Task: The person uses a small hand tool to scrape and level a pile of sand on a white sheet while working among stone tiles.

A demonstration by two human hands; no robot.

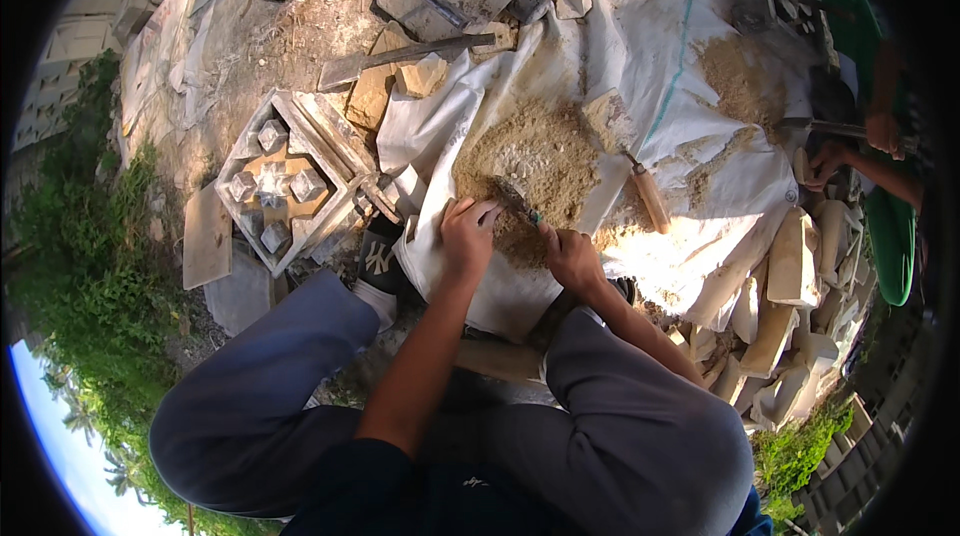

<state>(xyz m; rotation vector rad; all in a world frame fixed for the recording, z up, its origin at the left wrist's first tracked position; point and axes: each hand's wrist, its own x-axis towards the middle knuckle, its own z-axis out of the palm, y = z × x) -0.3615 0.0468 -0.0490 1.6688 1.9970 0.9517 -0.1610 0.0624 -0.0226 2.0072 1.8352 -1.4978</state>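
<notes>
A: How do we log the arms?

B: Both forearms (425, 361) reach up between and over the bent knees (640, 376), converging. Left one leans rightward; right one slants leftward.

A: Right hand (574, 261)?

B: Knuckles outward, fingers wrapped round the handle of a slim dark tool (514, 198). We note the tool tilted, its far end up and to the left, over the sand (540, 141).

A: Left hand (468, 241)?

B: Back upward, fingers curled, tips close to the tool. Whether they pinch anything, we cannot tell.

A: Ground beneath?

B: Sand heaped on a white sheet (430, 281). Beyond the right hand we have a trowel (650, 198), wooden handle toward us, blade at the heap's edge. Off to the left, well apart from the hands, a square frame (308, 151) with small grey faceted blocks (308, 184) inside.
</notes>
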